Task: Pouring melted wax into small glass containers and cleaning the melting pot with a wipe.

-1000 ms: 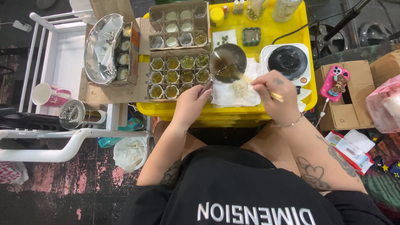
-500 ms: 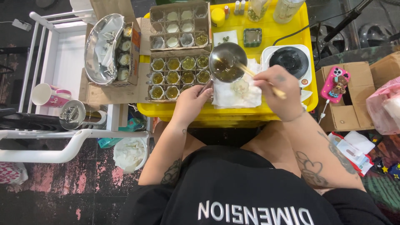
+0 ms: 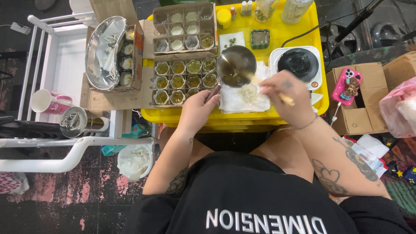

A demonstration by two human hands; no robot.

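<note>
We see the left hand closed around the handle of a small metal pot, which stands tilted over the white paper towel on the yellow tray. The right hand pinches a wooden stick, whose tip reaches into the pot, above a small glass jar.
</note>
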